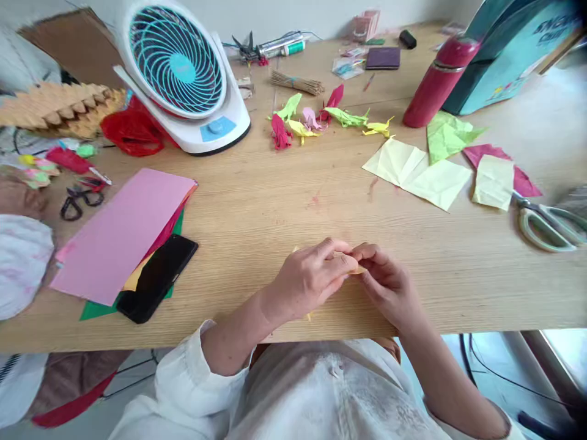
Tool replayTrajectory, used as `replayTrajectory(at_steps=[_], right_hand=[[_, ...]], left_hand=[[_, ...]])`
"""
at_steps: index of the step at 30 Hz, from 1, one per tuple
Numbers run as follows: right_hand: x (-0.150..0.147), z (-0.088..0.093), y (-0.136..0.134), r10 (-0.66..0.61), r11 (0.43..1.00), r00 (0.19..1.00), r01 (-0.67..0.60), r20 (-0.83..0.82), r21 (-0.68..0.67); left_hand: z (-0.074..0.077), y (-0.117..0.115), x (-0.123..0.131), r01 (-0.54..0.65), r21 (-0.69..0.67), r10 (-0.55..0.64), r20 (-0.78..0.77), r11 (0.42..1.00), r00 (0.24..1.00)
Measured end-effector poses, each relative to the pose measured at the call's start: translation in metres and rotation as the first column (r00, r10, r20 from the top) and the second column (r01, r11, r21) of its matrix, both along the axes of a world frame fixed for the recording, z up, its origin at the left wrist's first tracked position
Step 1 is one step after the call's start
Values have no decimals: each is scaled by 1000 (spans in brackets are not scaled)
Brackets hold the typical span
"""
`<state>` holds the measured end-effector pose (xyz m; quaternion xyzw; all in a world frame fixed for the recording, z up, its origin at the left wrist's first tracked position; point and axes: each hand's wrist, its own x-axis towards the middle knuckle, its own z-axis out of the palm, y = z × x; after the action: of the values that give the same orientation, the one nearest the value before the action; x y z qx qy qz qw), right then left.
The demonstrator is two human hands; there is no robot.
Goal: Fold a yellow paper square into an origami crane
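Paper (361,270): small yellowish folded piece, held between the two hands close to the table's (275,208) front edge; mostly hidden by fingers.
Left hand (314,278): fingers and thumb closed on the left part of the paper, back of hand facing up.
Right hand (387,284): thumb and fingertips pinching the right end; fingertips of both hands nearly meet.
Yellow tips: small points show above and below the left hand; cannot tell whether they belong to the same piece.
Figures (346,117): loose group of folded shapes, red, pink, green and yellow, beyond the hands.
Creased sheet (435,182): pale yellow, lying right of the figures, near a crumpled green sheet (447,137).
Scissors (533,206): light-handled pair at far right, beside a small pale piece (494,179) on red paper (527,182).
Stack (128,229): coloured sheets at left, pink on top.
Phone (158,278): black, lying across the stack's lower right edge.
Fan (183,67): white with blue grille, standing behind the stack.
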<state>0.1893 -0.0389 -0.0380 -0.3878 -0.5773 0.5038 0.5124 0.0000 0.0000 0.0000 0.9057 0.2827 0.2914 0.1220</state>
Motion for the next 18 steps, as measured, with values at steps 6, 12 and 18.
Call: replayTrajectory(at_steps=[6,12,18], right_hand=[[0,3,1,-28,1000,1000,28,-3,-1],[0,5,1,-34,999,999,34,-23,-17],[-1,4,0,-86,992,995,81,-47,-96]], left_hand=[[0,0,0,33,-56,-31,41,998,999],[1,-1,2,39,-108,-27,106,993,994],[2,2,3,-25,-135,46,153,991,987]])
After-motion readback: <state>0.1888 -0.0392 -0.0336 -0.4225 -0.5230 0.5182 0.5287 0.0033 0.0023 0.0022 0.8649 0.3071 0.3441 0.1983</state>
